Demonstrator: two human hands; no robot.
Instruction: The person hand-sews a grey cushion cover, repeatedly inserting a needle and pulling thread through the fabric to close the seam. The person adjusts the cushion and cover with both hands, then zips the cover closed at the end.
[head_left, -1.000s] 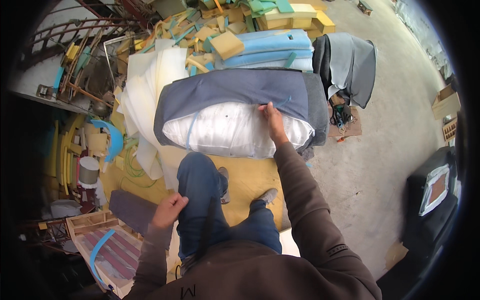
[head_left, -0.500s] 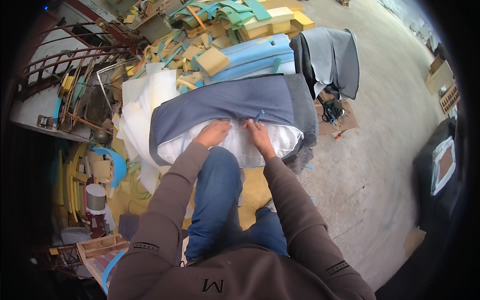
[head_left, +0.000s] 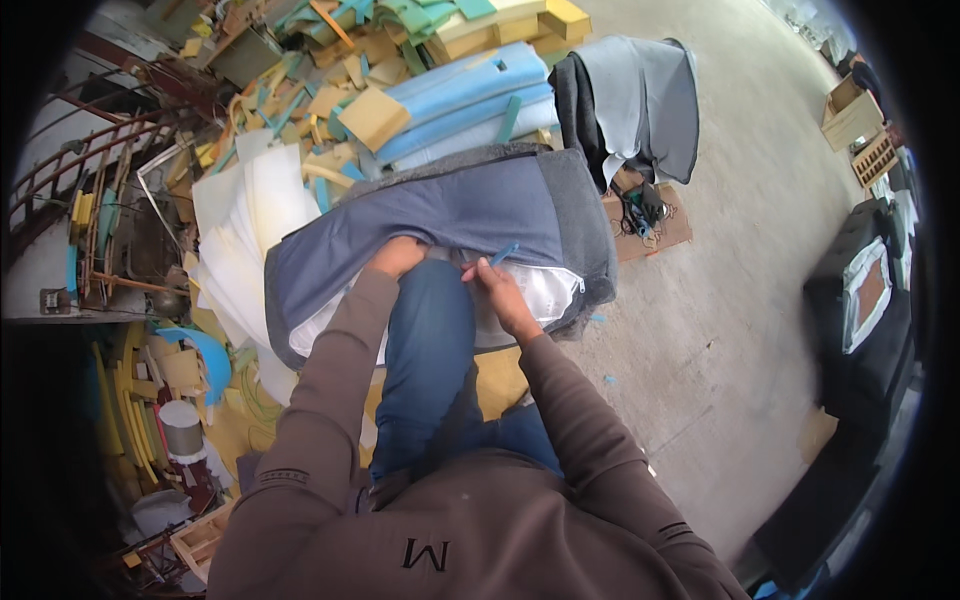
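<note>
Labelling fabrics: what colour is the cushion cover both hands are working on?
Head view: the fabric cushion cover is slate blue with a grey edge, over white filling.

I had a big cushion (head_left: 450, 215) lying across my raised knee, long side running left to right. Its cover was blue-grey fabric with a darker grey band along the far and right edges. The near edge gaped open, and the white filling (head_left: 545, 290) in clear plastic showed through the gap, bulging out at the right end and lower left. A small blue zip pull (head_left: 505, 253) stuck up at the opening's middle.
</note>
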